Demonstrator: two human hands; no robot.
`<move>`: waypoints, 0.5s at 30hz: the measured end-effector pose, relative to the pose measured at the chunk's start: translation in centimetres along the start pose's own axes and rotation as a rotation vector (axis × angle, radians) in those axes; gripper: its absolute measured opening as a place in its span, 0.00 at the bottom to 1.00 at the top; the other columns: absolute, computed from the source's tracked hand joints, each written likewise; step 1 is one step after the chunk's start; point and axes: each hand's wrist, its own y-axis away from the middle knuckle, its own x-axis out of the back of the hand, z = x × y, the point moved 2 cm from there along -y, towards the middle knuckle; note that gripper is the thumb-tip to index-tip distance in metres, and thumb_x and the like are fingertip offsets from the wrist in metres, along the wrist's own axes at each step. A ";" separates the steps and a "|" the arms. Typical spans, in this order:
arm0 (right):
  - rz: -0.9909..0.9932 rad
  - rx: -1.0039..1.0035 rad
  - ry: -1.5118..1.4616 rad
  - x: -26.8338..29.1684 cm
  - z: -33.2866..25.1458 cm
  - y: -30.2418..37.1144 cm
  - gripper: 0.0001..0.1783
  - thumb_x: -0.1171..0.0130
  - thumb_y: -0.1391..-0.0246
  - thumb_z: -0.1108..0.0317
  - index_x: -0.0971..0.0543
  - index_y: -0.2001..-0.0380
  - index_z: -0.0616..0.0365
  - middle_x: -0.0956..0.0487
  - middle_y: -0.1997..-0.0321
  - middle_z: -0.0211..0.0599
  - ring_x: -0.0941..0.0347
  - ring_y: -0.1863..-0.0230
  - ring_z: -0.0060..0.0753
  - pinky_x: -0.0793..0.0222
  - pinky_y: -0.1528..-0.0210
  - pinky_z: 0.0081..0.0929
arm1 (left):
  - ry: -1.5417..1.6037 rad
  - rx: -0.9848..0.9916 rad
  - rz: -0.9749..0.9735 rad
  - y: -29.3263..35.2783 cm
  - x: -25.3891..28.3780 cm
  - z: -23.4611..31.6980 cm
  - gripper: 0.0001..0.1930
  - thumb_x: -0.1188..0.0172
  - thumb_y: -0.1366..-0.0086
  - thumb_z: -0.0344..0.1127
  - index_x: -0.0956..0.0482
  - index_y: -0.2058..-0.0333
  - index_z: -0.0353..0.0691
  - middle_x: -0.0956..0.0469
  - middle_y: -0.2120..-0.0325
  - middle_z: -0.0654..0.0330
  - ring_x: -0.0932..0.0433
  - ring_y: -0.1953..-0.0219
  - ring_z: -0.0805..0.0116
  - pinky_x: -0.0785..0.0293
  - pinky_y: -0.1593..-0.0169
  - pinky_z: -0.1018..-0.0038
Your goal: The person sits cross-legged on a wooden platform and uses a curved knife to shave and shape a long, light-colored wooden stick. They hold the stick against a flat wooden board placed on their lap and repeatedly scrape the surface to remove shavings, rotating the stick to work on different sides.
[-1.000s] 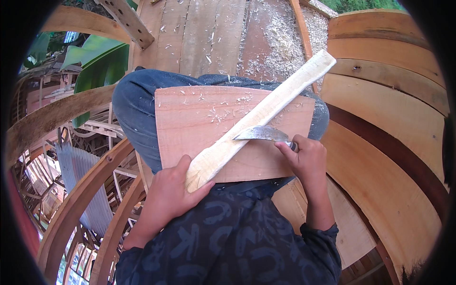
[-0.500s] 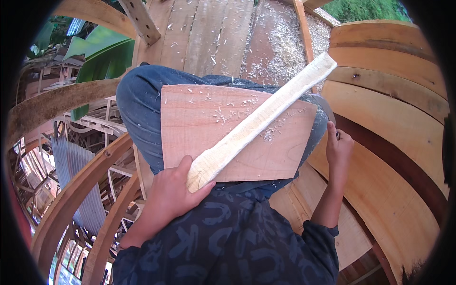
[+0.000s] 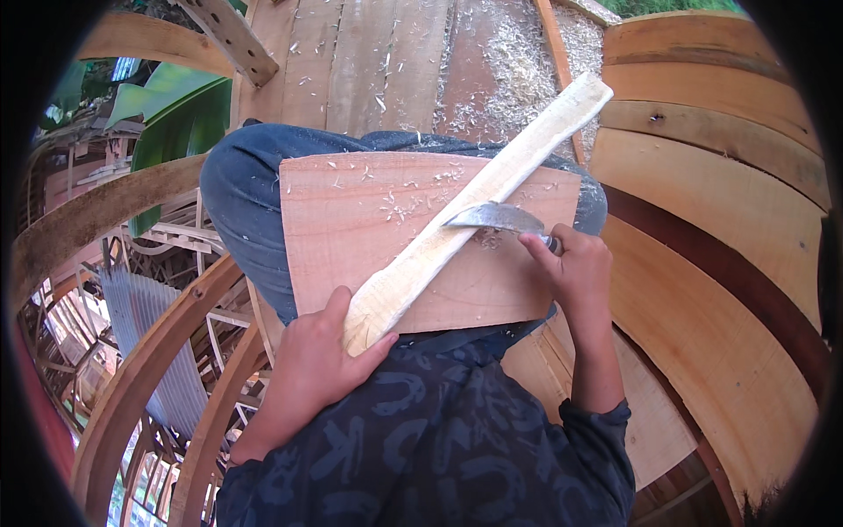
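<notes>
Fingers of the left hand (image 3: 320, 351) clamp the near end of a pale wooden stick (image 3: 465, 215); right hand (image 3: 575, 263) grips a curved knife (image 3: 492, 217), blade on the stick; both lie across a flat board (image 3: 351, 228) on the lap, strewn with shavings; curved timber ribs (image 3: 720, 211) all round, sawdust on the planks (image 3: 369, 61) ahead; knife handle hidden in the fist.

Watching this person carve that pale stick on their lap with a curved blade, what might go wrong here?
The curved blade meets the pale stick not far up from the left hand gripping its lower end, so a slip along the wood might cut those fingers. The board only rests across the knees; if it shifts mid-stroke, the right hand may lose control. Loose shavings on the board could let the stick skid.
</notes>
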 end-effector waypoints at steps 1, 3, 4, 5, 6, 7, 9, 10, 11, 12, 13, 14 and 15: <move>0.054 -0.018 -0.015 -0.1 0.6 -0.3 0.36 0.43 0.48 0.36 0.24 0.87 0.63 0.30 0.90 0.46 0.29 0.85 0.48 0.36 0.81 0.38 | -0.004 0.001 -0.003 -0.1 0.1 -0.1 0.26 0.36 0.45 0.52 0.30 0.63 0.34 0.24 0.81 0.41 0.21 0.73 0.40 0.26 0.68 0.55; 0.093 -0.346 -0.080 1.2 4.5 -2.6 0.36 0.45 0.47 0.36 0.24 0.86 0.63 0.30 0.90 0.46 0.31 0.86 0.48 0.38 0.81 0.39 | -0.009 0.010 -0.023 0.3 0.2 -0.3 0.26 0.36 0.45 0.52 0.31 0.62 0.34 0.24 0.80 0.40 0.21 0.73 0.40 0.26 0.68 0.55; 0.103 -0.387 -0.065 2.0 5.6 -2.8 0.35 0.44 0.47 0.37 0.24 0.85 0.63 0.30 0.90 0.45 0.32 0.86 0.47 0.39 0.81 0.38 | -0.011 0.016 -0.032 0.3 0.1 -0.4 0.26 0.36 0.45 0.52 0.31 0.62 0.33 0.24 0.80 0.40 0.21 0.73 0.40 0.26 0.68 0.55; 0.114 -0.428 -0.051 2.5 6.1 -2.8 0.35 0.44 0.46 0.37 0.23 0.85 0.63 0.30 0.89 0.45 0.32 0.87 0.46 0.39 0.81 0.37 | -0.010 0.016 -0.029 0.2 0.2 -0.4 0.27 0.36 0.45 0.52 0.31 0.62 0.33 0.24 0.80 0.40 0.21 0.72 0.40 0.26 0.67 0.55; 0.071 -0.377 -0.072 2.5 5.8 -2.5 0.35 0.43 0.47 0.38 0.23 0.85 0.63 0.30 0.89 0.45 0.32 0.86 0.46 0.39 0.80 0.37 | -0.009 0.017 -0.027 0.1 0.2 -0.5 0.27 0.36 0.45 0.52 0.30 0.61 0.33 0.24 0.80 0.40 0.21 0.72 0.40 0.26 0.67 0.55; 0.020 -0.332 -0.094 2.6 4.3 -1.7 0.34 0.43 0.47 0.38 0.23 0.85 0.63 0.30 0.89 0.45 0.31 0.86 0.46 0.38 0.80 0.37 | -0.010 0.021 -0.035 0.3 0.1 -0.5 0.27 0.35 0.45 0.52 0.30 0.61 0.33 0.23 0.80 0.40 0.21 0.72 0.40 0.26 0.67 0.55; -0.057 -0.152 -0.093 2.3 0.9 0.3 0.33 0.41 0.49 0.39 0.23 0.85 0.62 0.29 0.89 0.44 0.29 0.85 0.46 0.36 0.80 0.37 | 0.050 0.019 -0.053 0.0 0.4 -0.3 0.27 0.35 0.46 0.52 0.30 0.61 0.32 0.23 0.79 0.39 0.21 0.72 0.40 0.26 0.67 0.55; -0.097 -0.005 -0.080 1.7 -1.1 1.2 0.31 0.39 0.50 0.40 0.23 0.84 0.61 0.29 0.89 0.43 0.28 0.85 0.46 0.34 0.80 0.37 | 0.084 0.023 -0.059 0.1 0.3 -0.3 0.27 0.35 0.46 0.52 0.30 0.61 0.32 0.23 0.79 0.39 0.21 0.72 0.40 0.26 0.67 0.55; -0.136 0.025 -0.112 0.9 -2.2 1.8 0.31 0.38 0.51 0.39 0.23 0.85 0.60 0.28 0.89 0.42 0.27 0.84 0.45 0.34 0.80 0.36 | 0.088 0.023 -0.071 -0.1 0.3 -0.3 0.27 0.35 0.46 0.52 0.30 0.61 0.32 0.23 0.79 0.39 0.21 0.72 0.40 0.26 0.67 0.55; -0.174 0.056 -0.146 0.4 -2.6 2.2 0.31 0.37 0.53 0.39 0.23 0.86 0.59 0.28 0.89 0.41 0.27 0.84 0.44 0.33 0.80 0.35 | 0.091 0.022 -0.084 -0.2 0.3 -0.3 0.27 0.35 0.46 0.52 0.30 0.62 0.32 0.23 0.79 0.39 0.21 0.72 0.40 0.26 0.67 0.56; -0.159 0.063 -0.125 0.3 -2.7 2.1 0.31 0.37 0.54 0.38 0.24 0.86 0.59 0.29 0.90 0.40 0.27 0.84 0.43 0.33 0.81 0.35 | 0.092 0.031 -0.091 -0.1 0.4 -0.4 0.27 0.35 0.46 0.52 0.30 0.62 0.32 0.23 0.79 0.39 0.21 0.72 0.40 0.26 0.67 0.56; -0.144 0.071 -0.105 0.2 -2.6 1.7 0.32 0.36 0.55 0.37 0.24 0.87 0.59 0.29 0.90 0.40 0.27 0.85 0.42 0.33 0.81 0.34 | 0.098 0.036 -0.093 -0.1 0.4 -0.4 0.27 0.35 0.45 0.52 0.30 0.62 0.32 0.24 0.79 0.39 0.21 0.72 0.40 0.26 0.67 0.56; -0.128 0.078 -0.084 0.0 -2.4 1.4 0.32 0.36 0.56 0.37 0.25 0.87 0.59 0.29 0.90 0.39 0.27 0.85 0.42 0.34 0.81 0.33 | 0.104 0.040 -0.094 -0.1 0.4 -0.3 0.27 0.35 0.45 0.52 0.30 0.62 0.31 0.24 0.79 0.39 0.21 0.72 0.40 0.26 0.67 0.56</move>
